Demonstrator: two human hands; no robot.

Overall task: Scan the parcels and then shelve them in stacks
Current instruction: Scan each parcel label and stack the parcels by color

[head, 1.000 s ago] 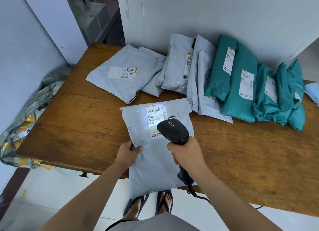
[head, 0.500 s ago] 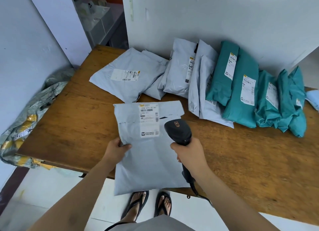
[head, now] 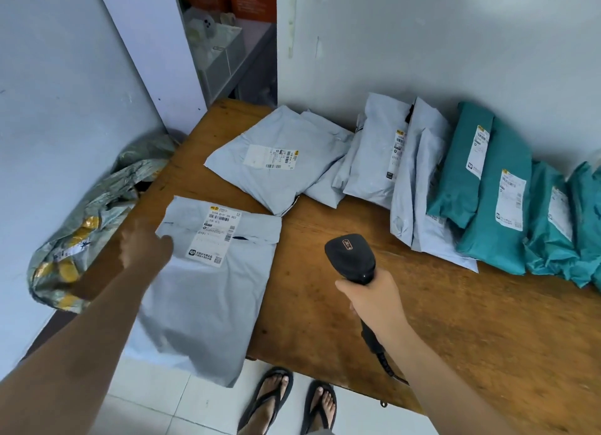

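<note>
A flat grey parcel [head: 208, 301] with a white label lies at the front left of the wooden table [head: 455, 320], its lower end hanging over the front edge. My left hand [head: 143, 249], blurred by motion, holds the parcel's left edge near the top, thumb on top. My right hand [head: 374, 301] grips the handle of a black barcode scanner [head: 349, 255] to the right of the parcel, above bare wood. The scanner's cable trails down off the front edge.
More grey parcels [head: 270, 161] lie and lean along the back wall, with several teal parcels [head: 497, 207] to their right. A crumpled sack [head: 84, 226] slumps left of the table. A shelf [head: 224, 50] stands behind. My sandalled feet [head: 270, 399] are below.
The scanner light on the label has gone out. My left hand has dragged the grey parcel to the left, away from the scanner, and my view has turned left.
</note>
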